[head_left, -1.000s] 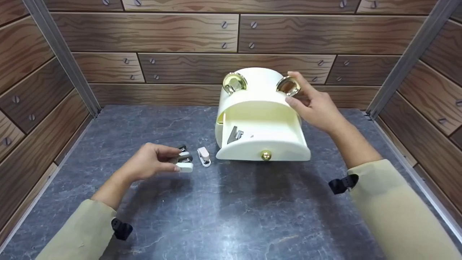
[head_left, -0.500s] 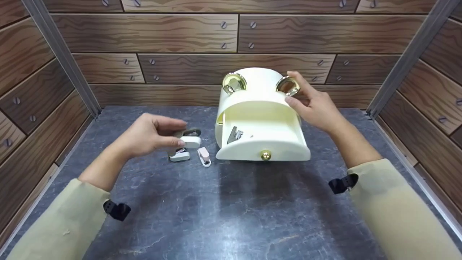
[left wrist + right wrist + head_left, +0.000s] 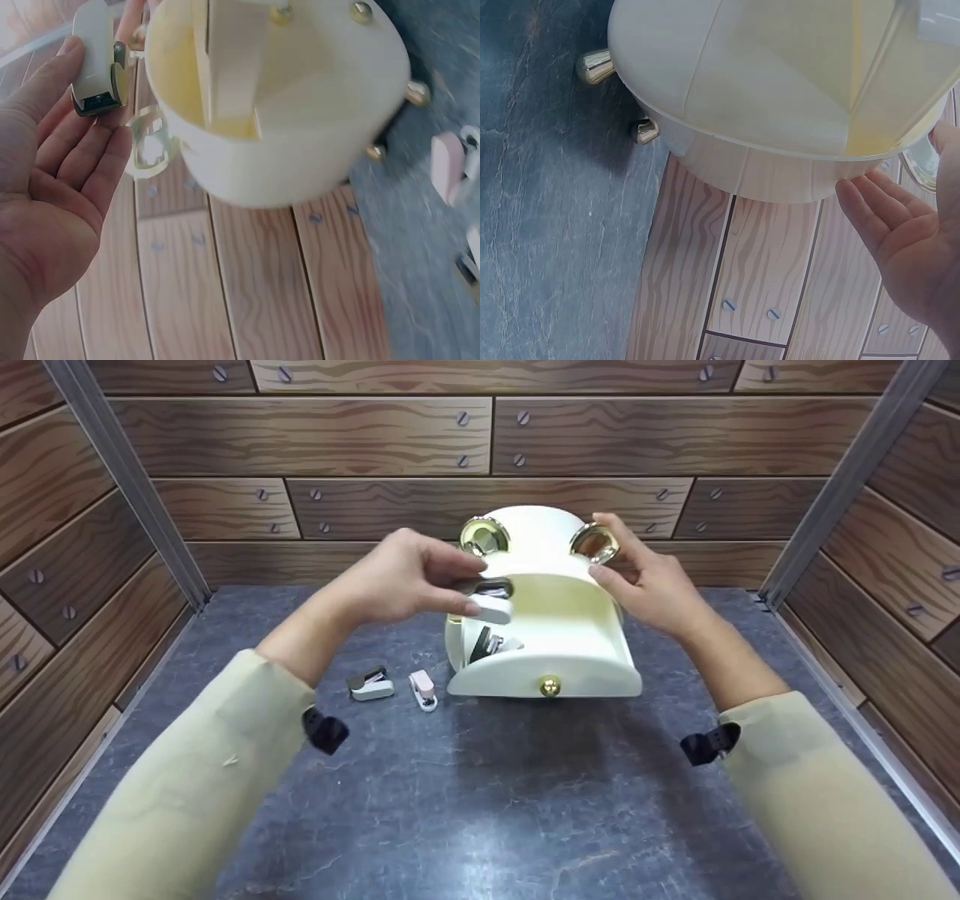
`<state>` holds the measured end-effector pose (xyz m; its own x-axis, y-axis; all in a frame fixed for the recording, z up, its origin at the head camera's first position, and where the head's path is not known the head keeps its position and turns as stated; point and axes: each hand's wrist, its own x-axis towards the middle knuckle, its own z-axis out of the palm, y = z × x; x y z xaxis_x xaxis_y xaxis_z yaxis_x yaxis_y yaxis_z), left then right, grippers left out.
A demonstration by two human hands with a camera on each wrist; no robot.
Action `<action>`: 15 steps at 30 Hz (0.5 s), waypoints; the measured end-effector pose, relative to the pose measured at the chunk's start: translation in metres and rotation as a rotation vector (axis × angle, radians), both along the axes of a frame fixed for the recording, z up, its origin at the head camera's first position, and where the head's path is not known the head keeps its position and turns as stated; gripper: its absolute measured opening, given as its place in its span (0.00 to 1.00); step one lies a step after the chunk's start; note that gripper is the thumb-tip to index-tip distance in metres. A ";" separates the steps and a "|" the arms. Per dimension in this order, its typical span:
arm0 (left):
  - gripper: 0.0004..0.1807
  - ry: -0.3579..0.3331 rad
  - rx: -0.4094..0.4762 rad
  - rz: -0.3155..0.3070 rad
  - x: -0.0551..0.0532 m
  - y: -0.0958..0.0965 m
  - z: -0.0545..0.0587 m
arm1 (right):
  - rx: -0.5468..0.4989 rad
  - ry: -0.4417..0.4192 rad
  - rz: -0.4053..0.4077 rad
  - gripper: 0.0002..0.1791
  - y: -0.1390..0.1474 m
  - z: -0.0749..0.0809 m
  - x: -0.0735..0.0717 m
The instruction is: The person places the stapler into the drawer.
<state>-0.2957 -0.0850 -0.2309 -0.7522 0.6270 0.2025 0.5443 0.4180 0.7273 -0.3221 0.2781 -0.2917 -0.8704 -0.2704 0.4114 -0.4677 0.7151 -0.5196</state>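
- Here's my left hand (image 3: 412, 577), just left of centre in the head view, and it has the stapler (image 3: 491, 606) pinched, thumb against the white half, other fingers behind.
- I judge it light and stiff: hard plastic on the white half, smooth enough to slide if my thumb eases off.
- Best hold, I'd say, is across both halves near the middle, as the two may pivot if squeezed at one end (small thing, but it could nip).
- Now the fingers: the stapler's white end pokes out rightward past my thumb tip, in front of the box (image 3: 536, 529); it appears over the left part of the pulled-out drawer (image 3: 544, 676), though its height I can't tell.
- Over in the left wrist view it fills the upper left, thumb along one edge, lower fingers loosely extended beneath.
- And my right hand (image 3: 649, 585), right of centre: thumb and forefinger bracket the gold ear (image 3: 595, 544), a rigid, slick-looking handhold; in the right wrist view other fingertips meet the box's side.
- The box looks hollow and light, so I'd expect it to shift if bumped.
- Lower left of it, the pink stapler (image 3: 423, 688) lies untouched.
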 end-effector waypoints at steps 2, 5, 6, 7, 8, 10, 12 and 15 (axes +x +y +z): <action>0.30 -0.007 -0.009 -0.032 -0.004 0.014 0.001 | 0.004 0.002 -0.002 0.37 -0.001 -0.001 0.000; 0.30 -0.019 -0.032 -0.075 -0.007 0.034 -0.001 | 0.012 0.000 -0.002 0.37 -0.002 -0.001 -0.001; 0.30 -0.025 -0.037 -0.087 -0.008 0.040 -0.002 | 0.014 -0.002 -0.003 0.37 -0.002 -0.001 -0.001; 0.30 -0.028 -0.044 -0.097 -0.009 0.045 -0.003 | 0.015 -0.004 -0.004 0.37 -0.002 -0.001 -0.001; 0.30 -0.038 -0.045 -0.108 -0.010 0.051 -0.005 | 0.016 -0.008 -0.005 0.37 -0.002 0.000 -0.001; 0.30 -0.057 -0.043 -0.129 -0.013 0.061 -0.008 | 0.010 -0.021 -0.010 0.37 -0.001 0.000 0.000; 0.30 -0.065 -0.039 -0.149 -0.016 0.072 -0.012 | 0.008 -0.025 -0.009 0.37 0.000 0.001 0.000; 0.30 -0.072 -0.034 -0.168 -0.021 0.085 -0.020 | 0.003 -0.032 -0.010 0.37 0.002 0.000 0.001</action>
<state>-0.3168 0.0003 -0.2505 -0.6482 0.7506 0.1285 0.5558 0.3510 0.7536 -0.3208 0.2802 -0.2915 -0.8858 -0.2628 0.3824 -0.4436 0.7216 -0.5316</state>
